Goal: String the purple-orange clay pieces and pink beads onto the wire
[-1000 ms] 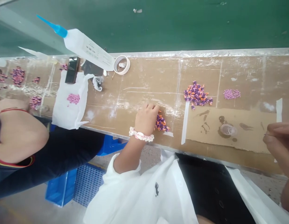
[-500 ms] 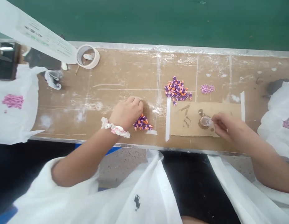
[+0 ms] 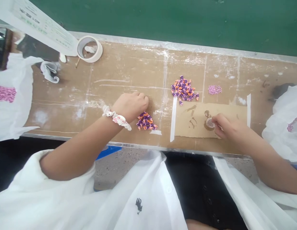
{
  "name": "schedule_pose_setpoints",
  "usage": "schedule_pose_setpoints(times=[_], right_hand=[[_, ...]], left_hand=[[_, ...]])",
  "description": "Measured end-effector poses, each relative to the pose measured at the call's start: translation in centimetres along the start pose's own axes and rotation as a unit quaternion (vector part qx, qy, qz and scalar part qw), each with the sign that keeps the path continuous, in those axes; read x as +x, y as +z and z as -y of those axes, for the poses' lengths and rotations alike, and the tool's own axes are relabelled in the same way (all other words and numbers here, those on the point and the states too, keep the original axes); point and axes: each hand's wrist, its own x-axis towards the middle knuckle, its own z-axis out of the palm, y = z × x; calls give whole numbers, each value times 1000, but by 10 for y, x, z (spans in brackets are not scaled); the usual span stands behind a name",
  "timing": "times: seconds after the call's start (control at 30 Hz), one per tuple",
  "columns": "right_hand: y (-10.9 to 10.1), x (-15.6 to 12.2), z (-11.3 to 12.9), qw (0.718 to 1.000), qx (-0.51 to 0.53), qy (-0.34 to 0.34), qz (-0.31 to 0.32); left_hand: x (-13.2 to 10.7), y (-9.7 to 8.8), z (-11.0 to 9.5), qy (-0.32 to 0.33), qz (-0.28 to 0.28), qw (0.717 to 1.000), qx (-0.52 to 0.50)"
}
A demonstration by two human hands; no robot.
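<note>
A: Where is the left hand point(image 3: 132, 105)?

B: Over the brown desk point(image 3: 124, 72), left of centre, right beside a small pile of purple and orange pieces point(image 3: 146, 122). A white and pink band point(image 3: 118, 119) circles its wrist.

A: Is it gripping anything?

B: I cannot tell. Its fingers curl downward and the tips are hidden from above.

A: And the right hand point(image 3: 226, 127)?

B: It is at a small clear cup point(image 3: 210, 123), which rests on a cardboard sheet point(image 3: 184, 129) on the desk. Thumb and forefinger come close together at the cup's right side; whether they clamp on anything is too small to make out.

A: What lies around them?

B: At the sheet's far left corner is a larger pile of similar pieces point(image 3: 184, 90), and to its right a cluster of tiny pink pieces point(image 3: 214, 89). Strips of white tape point(image 3: 173, 123) run along the sheet's left and right ends. Well to the left, a roll of tape point(image 3: 97, 54) sits beside a white bottle point(image 3: 52, 35).
</note>
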Motion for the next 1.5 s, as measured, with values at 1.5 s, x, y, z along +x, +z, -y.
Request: schedule_pose_setpoints(times=[1.5], right_hand=[[-18,21,75,936,277,80,-200]], left_hand=[[-15,-9,-166,86,15,209,-974]])
